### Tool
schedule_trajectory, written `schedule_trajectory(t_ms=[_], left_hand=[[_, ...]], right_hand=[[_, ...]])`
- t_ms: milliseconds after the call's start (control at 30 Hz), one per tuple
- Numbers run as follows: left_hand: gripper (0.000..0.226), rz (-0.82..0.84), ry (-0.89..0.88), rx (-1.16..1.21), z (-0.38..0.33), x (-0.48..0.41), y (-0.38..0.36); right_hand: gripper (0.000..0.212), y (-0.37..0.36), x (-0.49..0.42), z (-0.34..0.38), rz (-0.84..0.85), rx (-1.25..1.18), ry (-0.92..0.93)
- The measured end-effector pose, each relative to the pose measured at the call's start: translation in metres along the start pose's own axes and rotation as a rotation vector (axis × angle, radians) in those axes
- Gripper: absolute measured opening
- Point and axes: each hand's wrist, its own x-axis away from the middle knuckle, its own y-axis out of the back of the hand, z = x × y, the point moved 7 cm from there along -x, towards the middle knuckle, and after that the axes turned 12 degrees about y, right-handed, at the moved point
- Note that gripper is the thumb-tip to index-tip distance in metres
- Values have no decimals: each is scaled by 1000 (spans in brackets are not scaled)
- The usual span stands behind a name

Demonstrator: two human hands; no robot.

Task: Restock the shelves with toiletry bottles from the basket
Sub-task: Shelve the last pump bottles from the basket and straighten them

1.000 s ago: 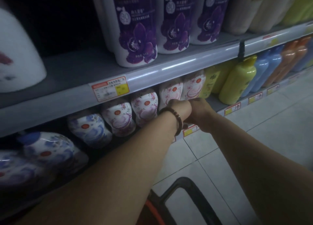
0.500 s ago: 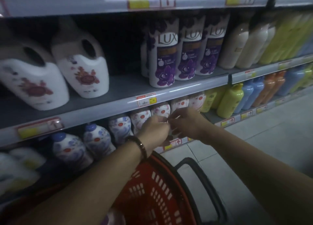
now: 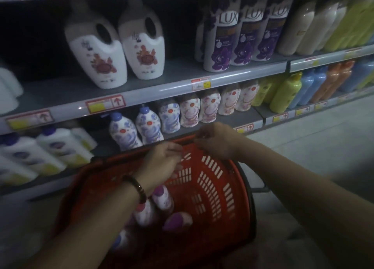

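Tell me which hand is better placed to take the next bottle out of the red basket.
Left. The left hand hangs over the open red basket, nearest the toiletry bottles; the right hand is up at its far rim.

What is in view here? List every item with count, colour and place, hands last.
basket: one, red, before the lower shelf.
basket bottles: at least four, white with pink or purple ends, inside the basket.
handled jugs: two, white and brown, middle shelf left.
LUX bottles: three in front, purple and white, middle shelf centre.
cream bottles: about three, middle shelf right.
blue-patterned bottles: three, white and blue, lower shelf.
pink-patterned bottles: four, white and pink, lower shelf, right of those.
yellow-green bottles: at least two, lower shelf right.
left hand: one, bracelet on wrist, over the basket; grip unclear.
right hand: one, at the basket's far rim; grip unclear.
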Motion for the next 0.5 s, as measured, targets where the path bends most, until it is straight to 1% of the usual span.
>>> schedule_trajectory(t_ms=[133,200,267,333,400,433,500], left_hand=[[16,-37,95,15,46,6,19],[17,-51,142,10,64,10,29],[18,-38,178,-71,79,11,35],[16,8,200,-164,91,12,38],[10,42,196,-270,97,13,37],[9,58,202,-329,102,15,37],[14,84,211,-439,113,14,32]], right_hand=[[22,-43,10,-2,78,18,-27],[26,-66,15,-1,166,71,-8],[32,-90,20,4,288,157,44],[39,-110,23,11,399,242,107],[45,-129,24,14,495,325,158],[47,-140,26,16,545,345,172],[45,-159,28,18,601,333,188]])
